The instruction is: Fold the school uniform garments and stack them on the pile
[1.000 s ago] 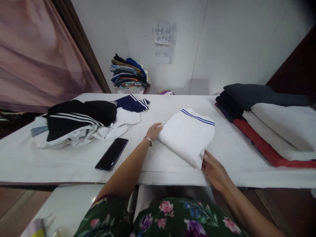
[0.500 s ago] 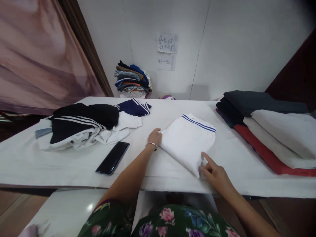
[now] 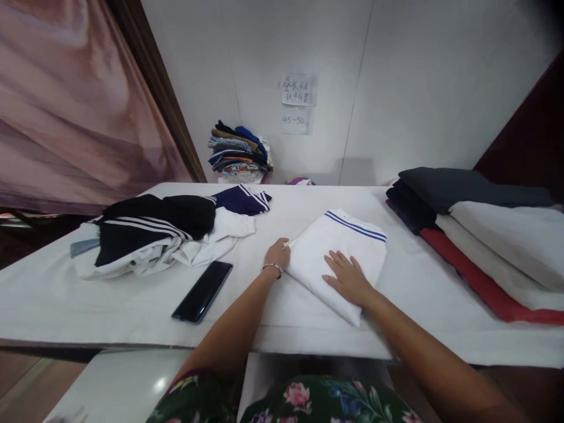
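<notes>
A folded white garment (image 3: 312, 264) with blue stripes along one far edge lies flat on the white-covered table, one corner pointing toward me. My left hand (image 3: 277, 255) is closed at the garment's left corner, with a bit of the cloth between thumb and fingers; a bracelet circles that wrist. Palm down on the middle of the garment rests my right hand (image 3: 348, 277), its fingers spread and holding nothing. Part of the cloth is hidden beneath this hand.
A black phone (image 3: 202, 292) lies left of my left forearm. Behind it is a heap of black and white clothes (image 3: 154, 220) with a navy striped garment (image 3: 242, 201). Folded clothes (image 3: 480, 258) are stacked at the right; another pile (image 3: 241, 150) stands beyond the far edge.
My right hand has moved from the near corner up and left onto the garment's middle, its curled fingers now flat. My left hand keeps to the left corner. The view has tilted slightly upward.
</notes>
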Motion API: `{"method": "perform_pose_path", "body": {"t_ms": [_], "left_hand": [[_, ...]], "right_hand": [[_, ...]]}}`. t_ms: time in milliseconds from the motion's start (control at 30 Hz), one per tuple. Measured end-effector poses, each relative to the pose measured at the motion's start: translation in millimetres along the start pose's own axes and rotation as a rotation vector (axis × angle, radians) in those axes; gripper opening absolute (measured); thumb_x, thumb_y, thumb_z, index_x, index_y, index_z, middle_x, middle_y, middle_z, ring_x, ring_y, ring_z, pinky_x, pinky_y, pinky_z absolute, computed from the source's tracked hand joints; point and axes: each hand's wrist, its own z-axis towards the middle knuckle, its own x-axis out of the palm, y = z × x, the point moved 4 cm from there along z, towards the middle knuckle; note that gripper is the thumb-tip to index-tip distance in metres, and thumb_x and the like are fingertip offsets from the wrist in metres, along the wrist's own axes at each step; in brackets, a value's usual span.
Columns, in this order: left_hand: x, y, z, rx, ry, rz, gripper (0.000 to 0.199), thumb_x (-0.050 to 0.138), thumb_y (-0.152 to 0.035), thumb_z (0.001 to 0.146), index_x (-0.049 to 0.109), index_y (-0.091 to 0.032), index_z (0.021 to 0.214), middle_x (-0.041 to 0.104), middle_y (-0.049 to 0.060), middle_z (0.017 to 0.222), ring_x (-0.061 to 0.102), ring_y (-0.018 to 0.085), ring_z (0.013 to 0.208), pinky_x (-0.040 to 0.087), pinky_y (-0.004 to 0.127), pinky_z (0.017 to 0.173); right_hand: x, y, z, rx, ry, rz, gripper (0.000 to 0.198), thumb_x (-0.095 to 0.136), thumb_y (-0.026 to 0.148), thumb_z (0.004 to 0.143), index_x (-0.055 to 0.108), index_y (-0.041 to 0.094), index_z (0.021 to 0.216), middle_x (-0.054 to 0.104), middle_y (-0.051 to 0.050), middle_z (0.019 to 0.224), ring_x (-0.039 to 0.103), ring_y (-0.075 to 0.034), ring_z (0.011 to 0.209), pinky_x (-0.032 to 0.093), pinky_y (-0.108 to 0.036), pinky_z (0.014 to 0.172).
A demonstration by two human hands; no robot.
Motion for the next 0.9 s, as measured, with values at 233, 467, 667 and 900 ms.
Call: {"method": "perform_pose_path", "body": {"t_ms": [233,467,667,900], "left_hand": [[-7,-9,-5,0.101,-0.071,0.054,0.031,0.046,-0.027,0.087,0.061,-0.022,0.114,0.068,0.007,0.107,0.061,0.022,0.1,0.045,0.033,0.089],[9,-48,-35,0.688,-0.032,0.296,0.047,0.047,-0.042,0.09,0.05,-0.018,0.131,0.042,0.011,0.144,0.031,0.027,0.137,0.017,0.05,0.113],[28,-39,-35,0.585,0.244,0.39,0.052,0.035,-0.048,0.094,0.043,-0.021,0.137,0.037,0.008,0.148,0.028,0.026,0.139,0.02,0.052,0.112],[28,-38,-34,0.582,0.26,0.411,0.051,0.033,-0.048,0.094,0.044,-0.021,0.137,0.036,0.007,0.149,0.026,0.025,0.139,0.02,0.052,0.112]], "right_hand": [[7,-6,-5,0.056,0.191,-0.296,0.069,0.025,0.061,0.091,0.026,0.022,0.147,0.013,-0.005,0.156,0.007,-0.026,0.144,0.006,-0.051,0.114],[-20,7,41,-0.034,0.094,-0.313,0.066,0.029,0.063,0.09,0.035,0.025,0.144,0.02,-0.008,0.155,0.01,-0.028,0.143,0.009,-0.054,0.112],[-26,-44,98,0.047,0.014,-0.532,0.057,0.032,0.053,0.093,0.038,0.024,0.141,0.024,-0.008,0.154,0.014,-0.029,0.142,0.009,-0.057,0.111],[-14,-76,102,0.054,-0.059,-0.545,0.058,0.028,0.054,0.094,0.033,0.024,0.144,0.021,-0.005,0.154,0.015,-0.026,0.142,0.009,-0.055,0.112]]}}
